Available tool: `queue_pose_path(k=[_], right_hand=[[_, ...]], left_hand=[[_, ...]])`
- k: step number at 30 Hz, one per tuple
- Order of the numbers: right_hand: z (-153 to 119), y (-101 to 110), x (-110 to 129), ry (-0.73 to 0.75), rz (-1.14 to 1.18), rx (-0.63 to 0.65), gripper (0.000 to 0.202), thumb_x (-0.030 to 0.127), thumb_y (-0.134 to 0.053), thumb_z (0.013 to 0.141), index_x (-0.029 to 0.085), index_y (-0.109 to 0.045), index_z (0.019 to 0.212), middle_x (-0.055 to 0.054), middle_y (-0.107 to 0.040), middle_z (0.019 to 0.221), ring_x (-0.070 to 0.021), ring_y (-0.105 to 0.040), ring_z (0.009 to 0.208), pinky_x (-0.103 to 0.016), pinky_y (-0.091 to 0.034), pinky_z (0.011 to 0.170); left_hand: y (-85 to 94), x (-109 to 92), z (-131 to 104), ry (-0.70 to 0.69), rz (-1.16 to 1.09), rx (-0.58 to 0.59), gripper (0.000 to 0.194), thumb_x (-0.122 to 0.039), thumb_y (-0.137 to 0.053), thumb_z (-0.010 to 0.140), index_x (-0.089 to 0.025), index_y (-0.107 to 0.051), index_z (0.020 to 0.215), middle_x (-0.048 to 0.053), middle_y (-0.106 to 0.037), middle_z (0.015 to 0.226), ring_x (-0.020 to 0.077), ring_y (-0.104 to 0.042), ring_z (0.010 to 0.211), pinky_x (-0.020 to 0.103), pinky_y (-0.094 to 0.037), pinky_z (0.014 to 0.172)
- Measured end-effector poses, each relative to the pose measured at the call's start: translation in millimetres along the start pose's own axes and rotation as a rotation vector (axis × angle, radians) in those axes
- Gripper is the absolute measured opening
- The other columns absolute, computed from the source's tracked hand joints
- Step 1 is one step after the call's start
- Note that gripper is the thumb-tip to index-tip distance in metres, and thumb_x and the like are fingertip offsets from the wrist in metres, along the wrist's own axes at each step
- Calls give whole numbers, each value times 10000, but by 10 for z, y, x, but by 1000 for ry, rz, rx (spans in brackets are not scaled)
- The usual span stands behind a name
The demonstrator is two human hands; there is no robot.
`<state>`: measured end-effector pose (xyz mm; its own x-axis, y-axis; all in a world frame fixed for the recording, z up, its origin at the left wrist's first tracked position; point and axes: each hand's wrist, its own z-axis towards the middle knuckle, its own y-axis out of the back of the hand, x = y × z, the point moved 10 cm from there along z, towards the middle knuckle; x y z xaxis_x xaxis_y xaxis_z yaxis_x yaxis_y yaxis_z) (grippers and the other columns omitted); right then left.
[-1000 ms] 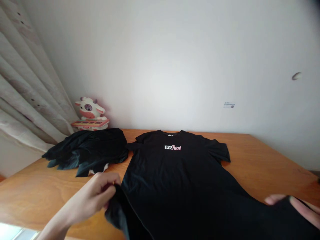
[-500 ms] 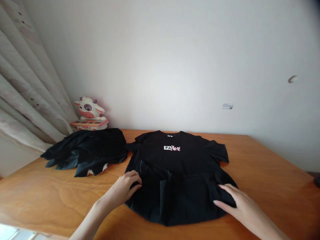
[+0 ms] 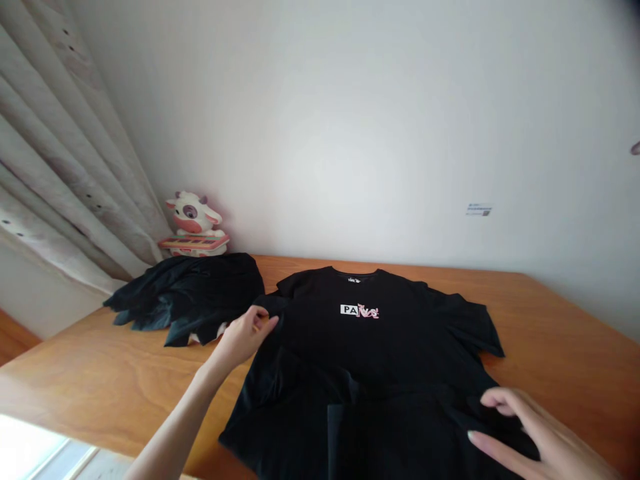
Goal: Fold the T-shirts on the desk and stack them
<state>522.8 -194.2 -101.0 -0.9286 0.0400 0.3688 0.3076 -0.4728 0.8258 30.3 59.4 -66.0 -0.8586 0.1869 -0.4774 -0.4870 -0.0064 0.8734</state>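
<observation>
A black T-shirt [image 3: 400,347] with a white and pink chest print lies spread on the wooden table [image 3: 165,393], its collar toward the wall and its lower part rumpled. My left hand [image 3: 251,330] is at the shirt's left sleeve, fingers curled with thumb and forefinger apart; no cloth shows clearly between them. Over the lower right side of the shirt is my right hand [image 3: 520,427], thumb and fingers spread apart. The bottom hem runs out of view at the lower edge.
A heap of black cloth [image 3: 200,293] lies left of the shirt. Behind it stands a cow toy with a keyboard [image 3: 194,227]. A pale curtain [image 3: 65,147] hangs at the left, and a white wall [image 3: 350,133] rises behind the table.
My left hand has moved up from the shirt's lower left side to the sleeve. The shirt appears closer and larger, its hem now past the frame's edge. The view has shifted somewhat.
</observation>
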Motion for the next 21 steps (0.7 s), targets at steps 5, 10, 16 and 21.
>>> queue_pose_path(k=[5, 10, 16, 21], right_hand=[[285, -32, 932, 192, 2, -3, 459, 669, -614, 858, 317, -640, 1151, -64, -724, 1199, -269, -732, 1045, -362, -611, 860], [394, -247, 1441, 250, 27, 58, 328, 593, -585, 912, 337, -657, 1104, -46, -716, 1172, -241, -734, 988, -356, -609, 823], [719, -731, 1758, 153, 136, 318, 249, 510, -566, 924, 310, -660, 1038, -51, -687, 1188, -246, -687, 1084, -387, -557, 921], [1092, -1145, 2153, 98, 254, 472, 242, 464, -561, 912, 283, -660, 1037, -59, -687, 1174, -258, -658, 1110, -404, -511, 963]], left_hand=[[-77, 490, 571, 278, -92, -160, 589, -594, -583, 878, -142, -578, 1257, 185, -749, 1033, 376, -714, 1033, 450, -512, 909], [-154, 489, 621, 172, -258, -296, 425, -386, -635, 842, -189, -582, 1214, 96, -724, 1057, 219, -733, 817, 322, -566, 792], [35, 277, 373, -94, -357, -541, 39, -234, -541, 793, -229, -551, 831, 34, -617, 929, 173, -648, 779, 283, -543, 744], [-45, -381, 120, -517, -343, -444, 115, -129, -501, 797, -236, -519, 834, 49, -606, 976, 173, -629, 887, 288, -525, 805]])
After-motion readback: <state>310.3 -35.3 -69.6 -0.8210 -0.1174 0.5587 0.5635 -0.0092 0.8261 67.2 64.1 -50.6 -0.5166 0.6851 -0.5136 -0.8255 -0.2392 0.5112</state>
